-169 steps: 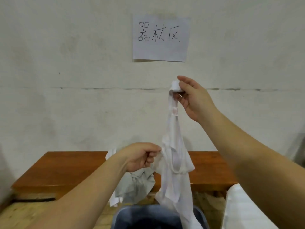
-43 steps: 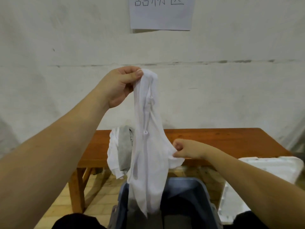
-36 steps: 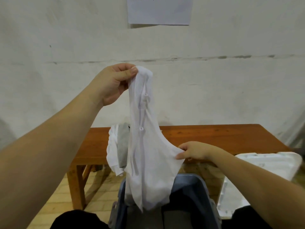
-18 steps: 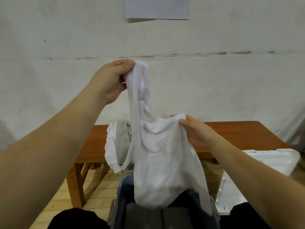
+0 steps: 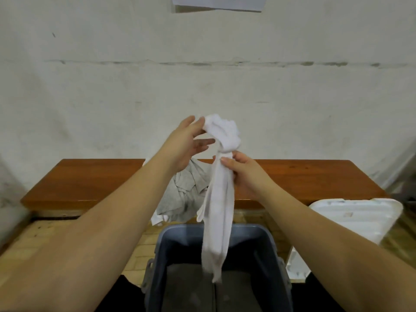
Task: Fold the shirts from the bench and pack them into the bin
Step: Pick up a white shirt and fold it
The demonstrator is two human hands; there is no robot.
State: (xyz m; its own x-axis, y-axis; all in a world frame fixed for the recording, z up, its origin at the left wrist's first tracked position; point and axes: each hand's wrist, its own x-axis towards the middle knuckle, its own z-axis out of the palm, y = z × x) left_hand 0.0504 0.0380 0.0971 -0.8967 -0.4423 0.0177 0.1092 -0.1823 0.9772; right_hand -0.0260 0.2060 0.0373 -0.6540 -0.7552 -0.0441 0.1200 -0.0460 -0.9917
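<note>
Standing behind everything is the pale wall point(image 5: 292, 97), with the wooden bench point(image 5: 90, 179) running along its foot. Nearer you, the grey bin point(image 5: 267, 239) sits open below your arms, a white lid point(image 5: 355, 217) leaning just beside it on the right. On the bench lies a crumpled grey shirt point(image 5: 182, 194), its hem draped over the front edge. The white shirt point(image 5: 219, 206) is in the air between bench and bin: bunched into a wad at the top and gathered into a narrow rope below, long axis close to vertical, wad end up, loose tail pointing down into the bin mouth. Your right hand point(image 5: 245, 174) has thumb and fingers curled round the rope just under the wad, gripping it. Your left hand point(image 5: 184, 145) has its fingers extended and spread, fingertips touching the side of the wad without closing on it. Risk, as a judgement: the garment is roped and balled, not folded flat, so dropping it now would pack a crumple. The dangling tail could also catch on the bin rim or land first and drag the rest in uneven. With only one hand truly gripping, the wad may unravel if your left fingertips slip off.
</note>
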